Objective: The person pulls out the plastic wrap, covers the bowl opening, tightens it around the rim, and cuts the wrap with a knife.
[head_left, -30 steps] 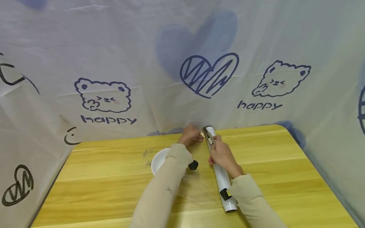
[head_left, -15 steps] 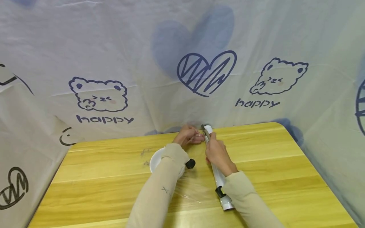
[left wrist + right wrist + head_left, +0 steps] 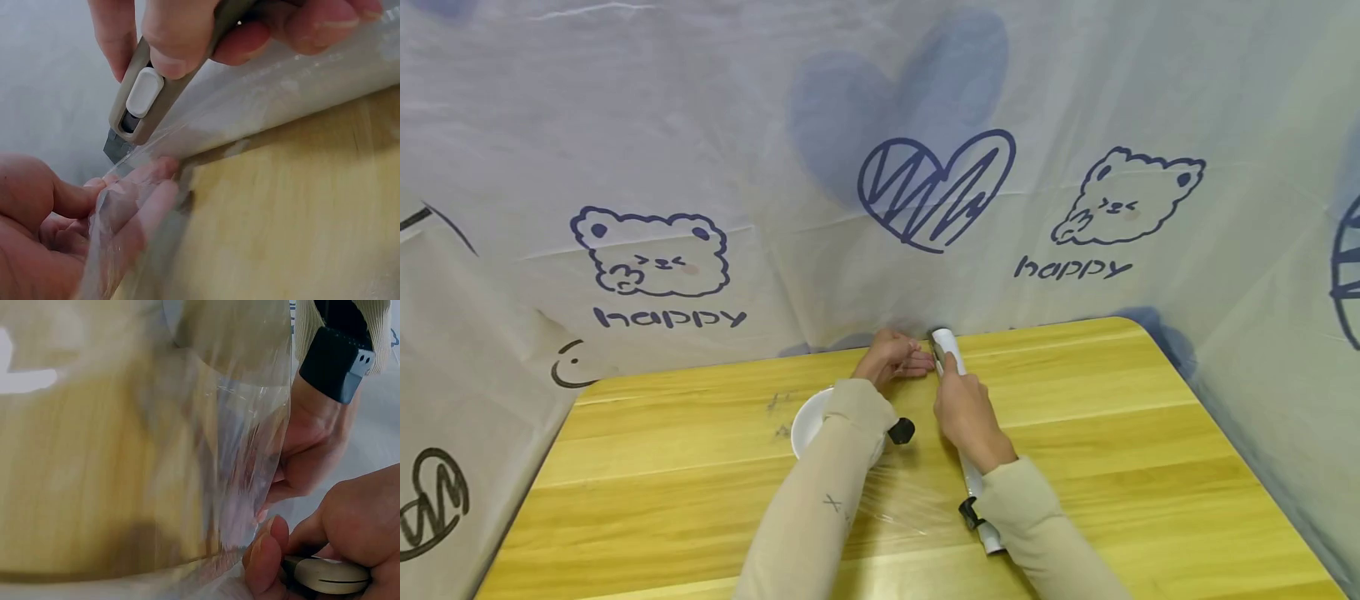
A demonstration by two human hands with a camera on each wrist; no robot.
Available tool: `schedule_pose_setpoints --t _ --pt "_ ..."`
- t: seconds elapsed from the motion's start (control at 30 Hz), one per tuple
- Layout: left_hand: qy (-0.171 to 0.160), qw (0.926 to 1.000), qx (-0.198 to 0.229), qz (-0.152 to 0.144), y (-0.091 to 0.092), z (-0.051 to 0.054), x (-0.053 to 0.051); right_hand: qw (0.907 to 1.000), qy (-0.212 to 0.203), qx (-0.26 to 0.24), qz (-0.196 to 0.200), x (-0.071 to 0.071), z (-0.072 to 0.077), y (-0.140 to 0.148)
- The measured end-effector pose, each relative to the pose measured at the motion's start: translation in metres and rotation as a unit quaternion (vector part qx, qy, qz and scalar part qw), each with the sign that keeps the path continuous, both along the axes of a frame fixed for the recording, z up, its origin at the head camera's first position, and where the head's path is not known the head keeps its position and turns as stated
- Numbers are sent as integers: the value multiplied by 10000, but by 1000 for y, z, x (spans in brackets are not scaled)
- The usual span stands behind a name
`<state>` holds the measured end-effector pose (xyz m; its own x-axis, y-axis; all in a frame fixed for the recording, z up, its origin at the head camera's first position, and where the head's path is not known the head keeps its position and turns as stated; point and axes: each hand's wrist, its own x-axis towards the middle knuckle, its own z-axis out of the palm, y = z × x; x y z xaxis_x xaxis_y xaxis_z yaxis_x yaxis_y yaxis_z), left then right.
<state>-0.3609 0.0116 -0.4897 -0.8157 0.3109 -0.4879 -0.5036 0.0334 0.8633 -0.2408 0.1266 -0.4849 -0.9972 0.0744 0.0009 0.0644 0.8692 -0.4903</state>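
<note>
Clear plastic wrap (image 3: 891, 504) stretches over the table from a white roll (image 3: 950, 343). My left hand (image 3: 895, 357) pinches its far edge beside the roll's far end. In the left wrist view, the thumb presses on the film (image 3: 115, 225), and other fingers extend beneath it. My right hand (image 3: 964, 408) lies over the roll and grips a beige utility knife (image 3: 147, 94) with a white slider. The knife's blade (image 3: 117, 149) is out, at the film's edge close to the left fingertips. From the right wrist, only part of the knife handle (image 3: 331, 576) shows.
A white bowl (image 3: 807, 423) stands under the left forearm, partly hidden by the sleeve. The wood-grain table (image 3: 1112, 467) ends against a printed cloth backdrop (image 3: 797, 167). Black wrist devices (image 3: 902, 431) show at both sleeves.
My right hand has shifted slightly left with the knife, and the knife has turned more in line with the roll. The left fingers have straightened some while the view drifted a little.
</note>
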Motion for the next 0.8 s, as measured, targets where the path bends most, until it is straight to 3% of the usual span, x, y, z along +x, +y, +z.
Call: schedule_pose_setpoints --t 0.27,0.8 --pt "-118 9995 160 249 3 -1 3 9998 -198 -74 6 11 3 0" --pt "88 9982 310 502 6 -6 7 9996 173 -80 230 40 6 4"
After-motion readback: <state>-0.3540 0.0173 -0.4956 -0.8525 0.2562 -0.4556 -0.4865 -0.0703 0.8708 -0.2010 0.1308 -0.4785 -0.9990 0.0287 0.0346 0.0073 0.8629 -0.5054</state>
